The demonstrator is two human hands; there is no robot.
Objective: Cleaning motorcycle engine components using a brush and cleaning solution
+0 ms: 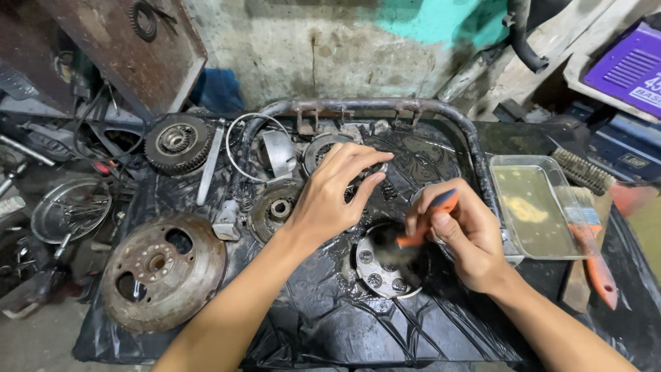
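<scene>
My right hand (463, 238) grips an orange-handled brush (428, 219) whose dark bristles rest on a round metal part with several holes (379, 270), lying on black plastic sheeting (330, 310). My left hand (335, 193) hovers above and left of that part with fingers spread, its fingertips pinching at a thin metal ring (377, 167) near a round hub (275, 209). Whether the fingers actually hold the ring is hard to tell.
A rusty disc (162, 270) lies at front left, a toothed gear (177, 142) and a wire ring (258, 147) behind. A bent rusty metal bar (358, 107) frames the back. At right stands a clear tray of yellowish liquid (533, 207), with another orange brush (593, 251) and a wire brush (582, 171).
</scene>
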